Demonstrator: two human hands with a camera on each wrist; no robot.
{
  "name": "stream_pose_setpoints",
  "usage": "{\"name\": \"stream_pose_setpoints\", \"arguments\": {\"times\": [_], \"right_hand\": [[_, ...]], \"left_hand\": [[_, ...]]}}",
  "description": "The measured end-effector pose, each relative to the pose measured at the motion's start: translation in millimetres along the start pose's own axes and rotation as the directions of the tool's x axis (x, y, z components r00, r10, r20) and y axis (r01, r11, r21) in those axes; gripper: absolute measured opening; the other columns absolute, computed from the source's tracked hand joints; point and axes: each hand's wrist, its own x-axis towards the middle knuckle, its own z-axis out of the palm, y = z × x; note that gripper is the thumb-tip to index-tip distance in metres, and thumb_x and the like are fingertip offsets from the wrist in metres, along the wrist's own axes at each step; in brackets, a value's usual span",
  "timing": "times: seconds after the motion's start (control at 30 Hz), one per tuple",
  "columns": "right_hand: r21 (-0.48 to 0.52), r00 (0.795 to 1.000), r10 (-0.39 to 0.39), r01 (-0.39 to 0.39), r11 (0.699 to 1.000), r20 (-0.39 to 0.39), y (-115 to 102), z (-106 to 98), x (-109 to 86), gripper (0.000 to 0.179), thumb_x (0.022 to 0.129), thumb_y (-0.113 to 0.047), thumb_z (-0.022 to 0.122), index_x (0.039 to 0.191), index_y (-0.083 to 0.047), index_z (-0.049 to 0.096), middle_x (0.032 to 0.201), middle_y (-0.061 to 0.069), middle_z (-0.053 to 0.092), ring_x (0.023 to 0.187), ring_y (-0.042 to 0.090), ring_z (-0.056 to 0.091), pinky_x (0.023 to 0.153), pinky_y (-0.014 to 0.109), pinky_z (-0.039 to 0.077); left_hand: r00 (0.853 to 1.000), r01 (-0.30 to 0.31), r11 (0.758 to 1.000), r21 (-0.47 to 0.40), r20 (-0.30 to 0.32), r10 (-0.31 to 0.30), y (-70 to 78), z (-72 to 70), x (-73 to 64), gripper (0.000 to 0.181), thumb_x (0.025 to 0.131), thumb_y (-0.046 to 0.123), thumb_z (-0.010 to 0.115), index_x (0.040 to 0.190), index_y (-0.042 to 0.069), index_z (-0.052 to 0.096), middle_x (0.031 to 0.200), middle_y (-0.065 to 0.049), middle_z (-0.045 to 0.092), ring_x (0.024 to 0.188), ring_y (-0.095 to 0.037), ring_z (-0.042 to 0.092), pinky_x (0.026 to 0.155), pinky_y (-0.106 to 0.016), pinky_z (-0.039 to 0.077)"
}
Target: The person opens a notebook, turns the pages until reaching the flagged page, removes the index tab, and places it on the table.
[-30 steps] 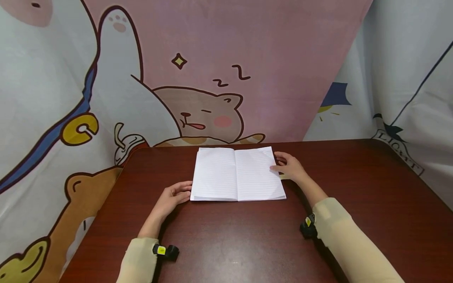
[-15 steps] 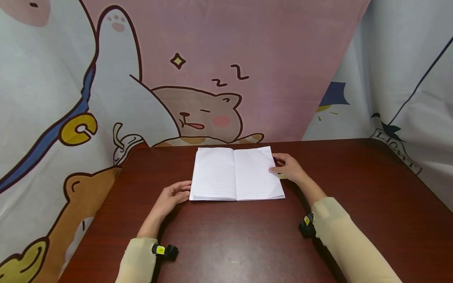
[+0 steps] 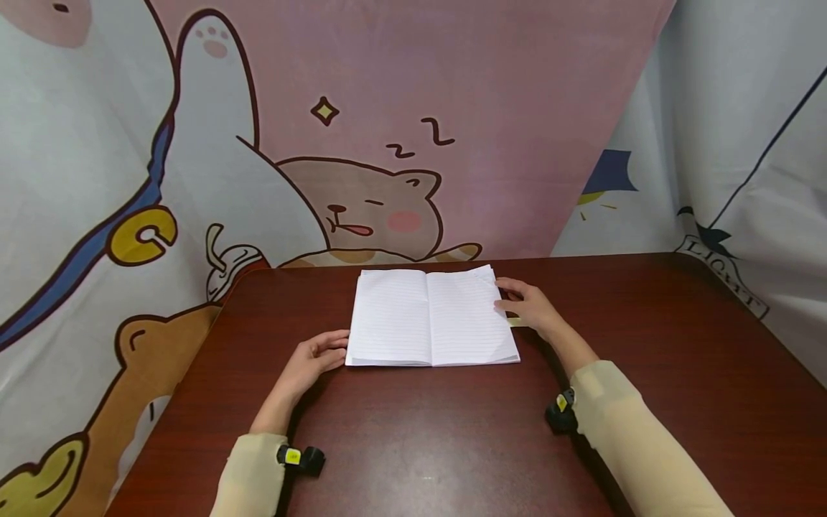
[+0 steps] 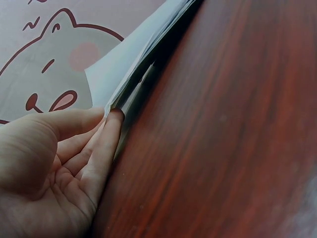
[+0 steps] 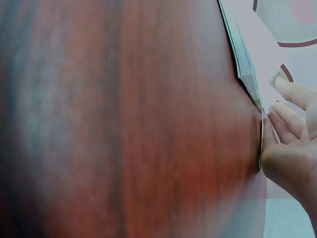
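An open notebook (image 3: 394, 319) with blank ruled pages lies on the brown table. My left hand (image 3: 316, 360) pinches the notebook's left edge; in the left wrist view its thumb (image 4: 81, 121) is on top and a finger is underneath. At the right edge is my right hand (image 3: 531, 307), thumb at the page's border and fingers curled beside and behind it, pinching the page edge. The right page's far corner (image 3: 484, 273) is slightly raised. A pale strip (image 3: 517, 322) sticks out beneath the right hand; what it is cannot be told. In the right wrist view the right hand (image 5: 292, 134) partly hides the page edge.
The table (image 3: 413, 438) has a dark reddish wood grain. Behind it hangs a curtain (image 3: 517, 129) with cartoon animals, and pale cloth (image 3: 749, 129) hangs at the right. Each wrist wears a small black camera, as on the left wrist (image 3: 302, 459).
The right thumb has drawn slightly to the right, and the right page's far corner has lifted a little. The left hand looks unmoved on the notebook's edge.
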Motion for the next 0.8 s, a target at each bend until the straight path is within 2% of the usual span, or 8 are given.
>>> {"name": "stream_pose_setpoints", "arguments": {"times": [0.23, 0.4, 0.47, 0.53, 0.63, 0.8], "right_hand": [[0.06, 0.999, 0.043, -0.043, 0.997, -0.001, 2.4, 0.7, -0.7, 0.054, 0.099, -0.014, 0.061, 0.149, -0.004, 0.043, 0.159, 0.022, 0.035, 0.149, 0.039, 0.028, 0.12, 0.053, 0.03], [0.099, 0.999, 0.026, -0.024, 0.995, -0.019, 4.1, 1.2, 0.0, 0.05, 0.099, -0.012, 0.06, 0.147, -0.003, 0.047, 0.153, 0.022, 0.044, 0.143, 0.036, 0.037, 0.119, 0.049, 0.034], [0.105, 0.999, 0.023, -0.019, 0.994, -0.034, 4.8, 1.4, 0.3, 0.049, 0.099, -0.011, 0.061, 0.145, -0.003, 0.049, 0.147, 0.023, 0.049, 0.136, 0.034, 0.045, 0.113, 0.041, 0.043], [0.105, 0.999, 0.018, -0.013, 0.994, -0.051, 5.9, 1.4, 0.9, 0.048, 0.098, -0.01, 0.062, 0.144, -0.002, 0.05, 0.14, 0.024, 0.055, 0.124, 0.031, 0.052, 0.1, 0.028, 0.05], [0.088, 0.997, 0.018, -0.011, 0.996, -0.074, 6.9, 0.9, 1.2, 0.048, 0.096, -0.01, 0.064, 0.142, -0.002, 0.052, 0.126, 0.023, 0.061, 0.107, 0.021, 0.056, 0.08, 0.014, 0.049], [0.08, 0.995, 0.011, -0.003, 0.997, -0.094, 3.5, -0.8, -1.5, 0.045, 0.095, -0.009, 0.066, 0.137, 0.004, 0.054, 0.113, 0.018, 0.063, 0.092, 0.01, 0.053, 0.073, 0.011, 0.047]], "left_hand": [[1.0, 0.001, 1.0, 0.002, 0.001, -0.001, 0.0, 0.3, -0.7, 0.045, 0.098, 0.008, 0.061, 0.141, -0.001, 0.052, 0.136, -0.027, 0.058, 0.111, -0.018, 0.066, 0.09, -0.023, 0.057], [1.0, 0.007, 1.0, 0.004, -0.004, -0.007, -0.3, 1.2, -1.2, 0.045, 0.097, 0.009, 0.062, 0.141, -0.001, 0.053, 0.135, -0.026, 0.059, 0.105, -0.009, 0.066, 0.088, -0.02, 0.057], [1.0, 0.008, 1.0, 0.004, -0.007, -0.008, -0.1, 1.3, -1.3, 0.045, 0.097, 0.009, 0.063, 0.141, 0.0, 0.053, 0.135, -0.026, 0.059, 0.106, -0.01, 0.067, 0.088, -0.021, 0.057], [1.0, 0.006, 1.0, 0.006, -0.006, -0.006, 0.0, 1.1, -1.3, 0.045, 0.098, 0.009, 0.062, 0.141, 0.0, 0.053, 0.135, -0.026, 0.059, 0.108, -0.014, 0.066, 0.088, -0.022, 0.057], [1.0, 0.001, 1.0, 0.005, -0.004, -0.001, 0.0, 1.3, -1.0, 0.045, 0.098, 0.01, 0.062, 0.141, 0.0, 0.053, 0.135, -0.026, 0.059, 0.111, -0.018, 0.066, 0.089, -0.023, 0.057], [1.0, 0.004, 1.0, 0.004, -0.006, -0.004, -0.6, 1.7, -0.6, 0.045, 0.097, 0.009, 0.062, 0.141, 0.001, 0.054, 0.135, -0.025, 0.059, 0.107, -0.013, 0.067, 0.088, -0.022, 0.057]]}}
